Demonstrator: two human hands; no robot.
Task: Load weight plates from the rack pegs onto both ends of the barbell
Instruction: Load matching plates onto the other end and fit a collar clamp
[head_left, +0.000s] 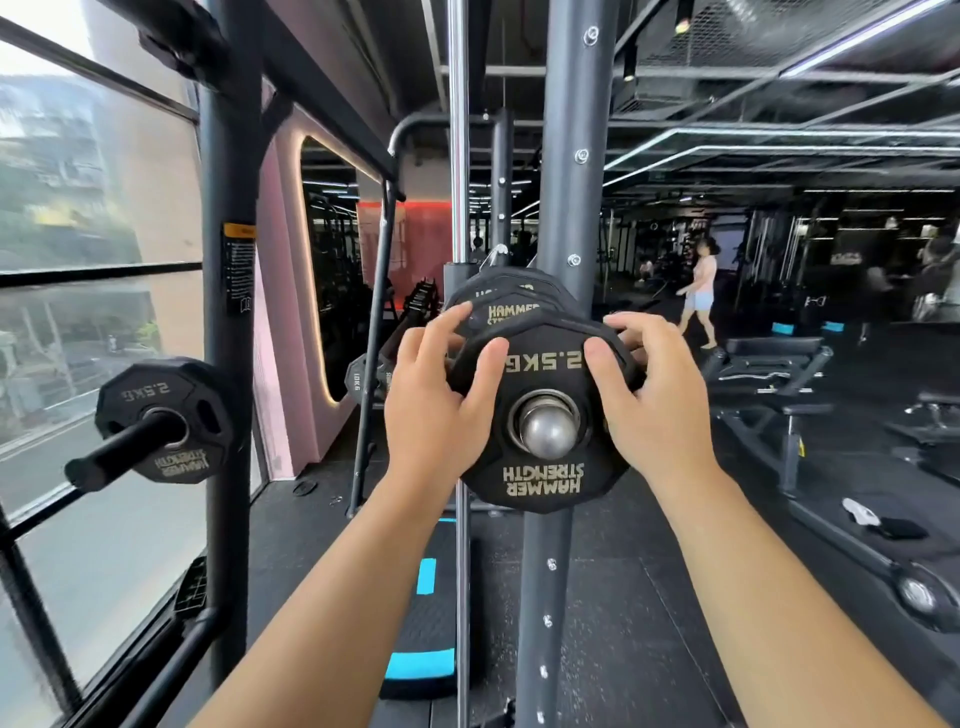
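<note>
Gym floor (649, 597) in dark rubber runs back under a black ceiling (727, 62), with a window (78, 208) along the left. Left fingers (452, 319) are spread and curled over the upper left rim of a plate (543, 483) marked 2.5KG, the thumb (488, 358) flat on its face beside the lettering. Right fingers (631, 325) hook over the upper right rim, partly hidden behind it, and that thumb (597, 358) presses the face too. So the left hand (441, 410) and right hand (654, 405) grip the plate from both sides, forearms reaching up from the bottom edge. The plate sits upright on a bar end (548, 431), whose rounded steel tip pokes through the centre hole. Just behind it, on the same bar, stand bigger plates (511, 304). A grey post (569, 156) rises right behind them, with a chrome rod (460, 156) beside it. Well to the left, a second plate (171, 462) of the same mark hangs on a black peg (119, 454). To the right stand a bench (769, 345) and, farther back, a person (701, 291), blurred.
</note>
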